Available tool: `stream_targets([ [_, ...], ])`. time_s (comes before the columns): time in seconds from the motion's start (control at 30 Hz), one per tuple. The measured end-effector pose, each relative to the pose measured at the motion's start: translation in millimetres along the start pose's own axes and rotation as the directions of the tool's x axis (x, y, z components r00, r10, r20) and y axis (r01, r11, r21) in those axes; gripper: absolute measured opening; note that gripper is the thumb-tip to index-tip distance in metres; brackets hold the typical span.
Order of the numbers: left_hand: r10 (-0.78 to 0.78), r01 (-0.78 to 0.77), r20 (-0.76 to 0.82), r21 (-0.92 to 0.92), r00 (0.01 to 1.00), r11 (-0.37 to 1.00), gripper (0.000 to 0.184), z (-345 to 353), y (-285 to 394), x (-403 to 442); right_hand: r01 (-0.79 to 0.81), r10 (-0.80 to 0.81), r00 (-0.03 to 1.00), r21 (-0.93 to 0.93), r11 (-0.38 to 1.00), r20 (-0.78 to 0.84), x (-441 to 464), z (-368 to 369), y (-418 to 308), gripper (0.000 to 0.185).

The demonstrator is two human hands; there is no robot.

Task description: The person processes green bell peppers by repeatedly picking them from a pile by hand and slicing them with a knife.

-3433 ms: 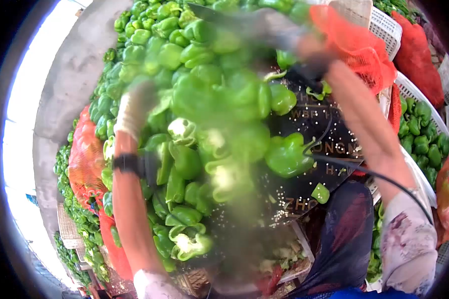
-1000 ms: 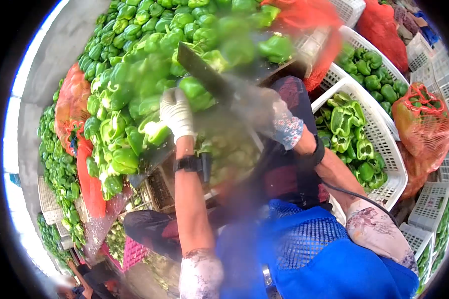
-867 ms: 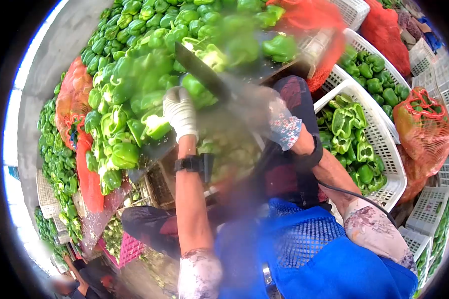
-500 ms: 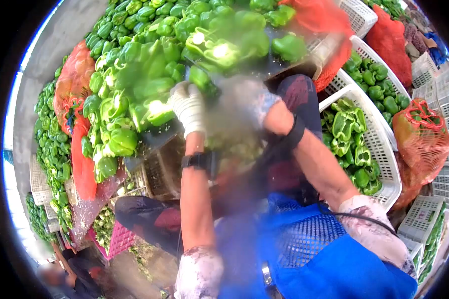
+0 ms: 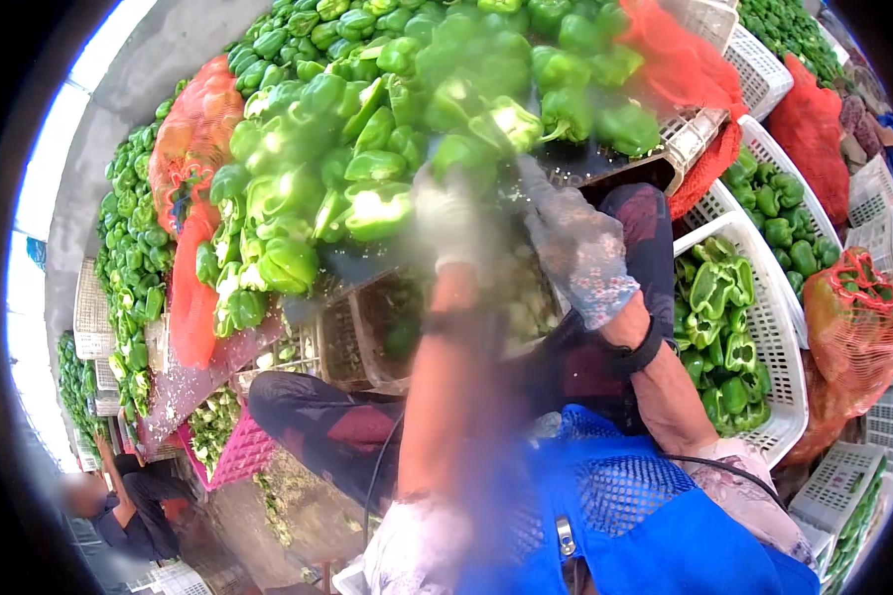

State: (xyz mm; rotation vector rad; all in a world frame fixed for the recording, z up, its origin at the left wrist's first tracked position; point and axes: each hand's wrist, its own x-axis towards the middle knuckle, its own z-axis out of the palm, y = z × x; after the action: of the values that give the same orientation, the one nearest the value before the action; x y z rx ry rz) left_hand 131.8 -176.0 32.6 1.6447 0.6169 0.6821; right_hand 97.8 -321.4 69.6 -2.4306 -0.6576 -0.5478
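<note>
My left hand (image 5: 448, 213), in a white glove and smeared by the lens blur, has its fingers around the lower side of a green bell pepper (image 5: 466, 159). Just to the right, my right hand (image 5: 580, 243) wears a patterned grey glove. Its fingers are closed and point up toward the pepper; whatever they hold is hidden or too blurred to make out. Cut pepper halves, one of them a bright half (image 5: 377, 213) left of my left hand, lie on the dark work surface (image 5: 362, 260). More whole peppers (image 5: 566, 109) are piled behind both hands.
White crates (image 5: 779, 367) with cut and whole peppers stand on the right. Red mesh sacks (image 5: 193, 139) lie left and right. Below the work surface is a bin (image 5: 372, 342) with scraps; a pink basket (image 5: 243, 451) is lower left. Another person (image 5: 139, 506) sits at far left.
The view has shifted, so the surroundings appear farther right. My hands are still close together at the pepper; my right hand now shows more clearly, below and right of it.
</note>
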Motion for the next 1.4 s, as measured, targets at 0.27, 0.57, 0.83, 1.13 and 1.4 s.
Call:
stream_targets([
  [0.27, -0.147, 0.133, -0.010, -0.361, 0.989, 0.923, 0.081, 7, 4, 20, 0.219, -0.232, 0.973, 0.317, 0.923, 0.004, 5, 37, 6, 0.055],
  [0.57, 0.474, -0.470, -0.093, 0.062, 0.875, 0.880, 0.037, -97, 21, 206, 0.280, -0.280, 0.960, 0.067, 0.958, -0.010, 81, -6, -53, 0.053],
  [0.83, 0.101, -0.282, 0.354, 0.509, 0.930, 0.813, 0.045, 61, -43, 102, -0.216, 0.222, 0.970, 0.062, 0.974, -0.100, 34, 9, 57, 0.046],
  [1.13, 0.272, -0.205, 0.203, -0.298, 0.941, 0.932, 0.028, 6, 7, 138, -0.409, 0.428, 0.904, 0.295, 0.863, 0.001, 37, -17, 67, 0.059],
  [1.4, 0.135, -0.245, 0.268, 0.434, 0.954, 0.867, 0.071, 87, 9, 160, -0.287, 0.362, 0.926, 0.426, 0.858, -0.106, 24, -3, 72, 0.065],
])
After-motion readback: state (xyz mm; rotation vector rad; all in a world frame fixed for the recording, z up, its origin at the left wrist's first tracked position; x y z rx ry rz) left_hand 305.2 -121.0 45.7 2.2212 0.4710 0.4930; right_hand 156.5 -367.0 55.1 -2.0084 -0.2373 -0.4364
